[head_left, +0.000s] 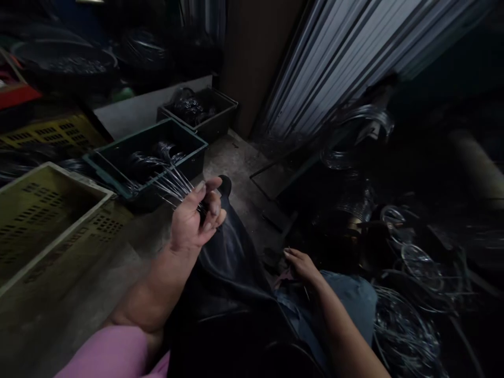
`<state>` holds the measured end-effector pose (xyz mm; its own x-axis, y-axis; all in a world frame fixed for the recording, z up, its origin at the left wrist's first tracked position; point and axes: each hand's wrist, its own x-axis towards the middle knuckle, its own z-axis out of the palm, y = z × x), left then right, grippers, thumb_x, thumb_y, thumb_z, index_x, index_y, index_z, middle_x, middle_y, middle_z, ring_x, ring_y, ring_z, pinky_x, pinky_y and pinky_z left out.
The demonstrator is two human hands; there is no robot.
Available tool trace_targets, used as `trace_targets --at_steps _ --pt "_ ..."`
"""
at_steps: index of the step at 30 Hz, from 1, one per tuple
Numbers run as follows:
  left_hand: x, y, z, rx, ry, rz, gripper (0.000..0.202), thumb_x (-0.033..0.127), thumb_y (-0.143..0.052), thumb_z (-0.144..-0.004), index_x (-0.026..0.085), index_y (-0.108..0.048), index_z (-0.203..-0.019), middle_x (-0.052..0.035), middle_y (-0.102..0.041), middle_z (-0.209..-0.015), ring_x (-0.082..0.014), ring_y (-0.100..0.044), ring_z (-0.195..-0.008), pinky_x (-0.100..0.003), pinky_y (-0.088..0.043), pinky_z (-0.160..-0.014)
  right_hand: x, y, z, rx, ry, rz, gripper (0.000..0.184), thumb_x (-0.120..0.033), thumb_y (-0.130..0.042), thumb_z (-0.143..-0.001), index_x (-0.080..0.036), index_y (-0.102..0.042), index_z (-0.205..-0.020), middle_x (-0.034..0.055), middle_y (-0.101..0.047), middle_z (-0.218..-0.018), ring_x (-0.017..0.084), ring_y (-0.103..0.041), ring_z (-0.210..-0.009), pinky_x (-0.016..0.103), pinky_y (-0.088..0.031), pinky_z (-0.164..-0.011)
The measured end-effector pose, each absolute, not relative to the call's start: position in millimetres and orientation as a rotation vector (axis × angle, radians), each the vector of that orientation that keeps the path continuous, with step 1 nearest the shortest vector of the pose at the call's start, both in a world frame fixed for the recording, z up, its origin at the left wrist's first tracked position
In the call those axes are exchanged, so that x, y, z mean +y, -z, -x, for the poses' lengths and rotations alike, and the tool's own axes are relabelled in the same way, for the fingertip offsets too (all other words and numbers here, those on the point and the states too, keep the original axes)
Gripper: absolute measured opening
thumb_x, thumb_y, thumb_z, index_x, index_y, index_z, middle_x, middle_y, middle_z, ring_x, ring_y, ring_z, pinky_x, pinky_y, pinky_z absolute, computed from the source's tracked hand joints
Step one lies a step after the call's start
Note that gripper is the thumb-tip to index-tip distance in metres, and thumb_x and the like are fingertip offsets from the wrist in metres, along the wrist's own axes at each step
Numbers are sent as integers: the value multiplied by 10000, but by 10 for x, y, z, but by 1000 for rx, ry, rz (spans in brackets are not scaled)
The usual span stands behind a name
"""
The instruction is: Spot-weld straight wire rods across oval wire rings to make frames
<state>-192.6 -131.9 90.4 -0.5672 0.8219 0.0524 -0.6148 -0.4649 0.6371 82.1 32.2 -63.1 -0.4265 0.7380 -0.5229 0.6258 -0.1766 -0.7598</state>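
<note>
Left hand (192,220) clenched around a bundle of thin metal rods (173,185), fingers (210,207) curled tight, rod tips fanned out beyond the fist; lower rod ends hidden inside the grip and in shadow. Right hand (301,265) lower and to the right of the left hand, fingers bent inward; grip hard to make out in the dark, possibly on a thin wire, so state undetermined. Small pinkish scrap (284,278) just beside the right hand, unidentified. Dark apron (224,278) between both hands, covering most of the lap; blue jeans (348,302) under the right hand, partly hidden. Pink sleeve (106,352) behind the left hand, cut off by the lower frame edge. Ahead of the rods, green-rimmed black crate (185,142) with dark coiled wire inside, partly blocked by the rods; second black crate (197,113) farther on. Left of the left hand, yellow perforated crate (47,220), cut off by the frame. Right of the right hand, heaped wire hoops (405,336), mostly in deep shadow, count unreadable. Corrugated metal sheet (334,63) far ahead and to the right; concrete floor (236,168) just past the left hand.
</note>
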Motion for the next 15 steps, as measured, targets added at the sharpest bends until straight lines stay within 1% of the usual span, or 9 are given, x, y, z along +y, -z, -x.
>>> trace_targets --at_steps 5,9,12,15 --pt "-1042 -715 2001 647 -2061 -315 262 315 -475 -810 148 -649 -912 40 -517 -475 -33 -306 -251 -210 -257 -358 384 549 -675 -2119 -1577 1673 371 -437 -590 -609 -136 -658 -814 35 -632 -659 156 -569 -590 261 -435 -546" --pt "-581 -459 2097 611 -2017 -159 250 317 -525 -781 142 -647 -911 40 -520 -491 -32 -332 -274 -209 -249 -366 700 662 -228 -2325 -1441 1699 308 -367 -575 -659 -146 -667 -853 43 -657 -721 186 -609 -691 275 -462 -605" --pt "-193 -156 2151 687 -1989 -7 251 324 -553 -766 143 -647 -912 43 -515 -506 -24 -339 -295 -204 -242 -372 1071 972 226 -2487 -1360 1722 288 -288 -580 -677 -160 -660 -922 49 -675 -837 207 -617 -823 292 -472 -701" --pt "122 251 2185 811 -1933 153 238 321 -574 -753 153 -659 -900 42 -511 -501 -26 -341 -294 -205 -209 -357 1503 1484 662 -2636 -1294 1777 319 -208 -598 -692 -165 -632 -1007 64 -649 -1017 204 -572 -993 297 -437 -839"
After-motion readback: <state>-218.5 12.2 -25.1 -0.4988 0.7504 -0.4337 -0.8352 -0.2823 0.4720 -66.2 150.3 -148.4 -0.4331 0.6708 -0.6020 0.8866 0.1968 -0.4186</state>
